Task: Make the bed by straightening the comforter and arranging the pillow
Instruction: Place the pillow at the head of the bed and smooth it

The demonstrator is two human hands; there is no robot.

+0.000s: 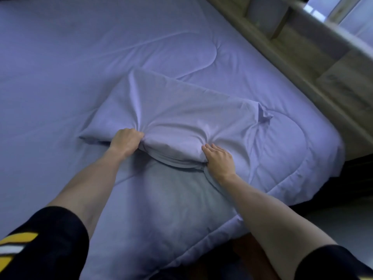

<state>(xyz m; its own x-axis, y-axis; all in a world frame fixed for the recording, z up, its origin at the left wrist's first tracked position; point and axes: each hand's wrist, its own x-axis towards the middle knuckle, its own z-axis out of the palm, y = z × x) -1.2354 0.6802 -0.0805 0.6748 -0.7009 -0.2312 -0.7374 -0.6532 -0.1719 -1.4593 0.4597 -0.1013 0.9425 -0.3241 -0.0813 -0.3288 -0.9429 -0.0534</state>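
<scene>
Head view shows the soft lavender fabric pillow lying on the lavender quilted comforter; my left hand grips its near edge with curled fingers, my right hand pinches it too.

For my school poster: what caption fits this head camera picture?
Both hands, left and right, grip the near edge of a lilac pillow on the comforter.

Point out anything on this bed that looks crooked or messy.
The pale lavender fabric pillow lies askew, angled across the quilted lavender comforter rather than square with the wooden headboard. Its case is bunched where the left hand and right hand grip it, and loose cloth sticks out at its right end.
</scene>
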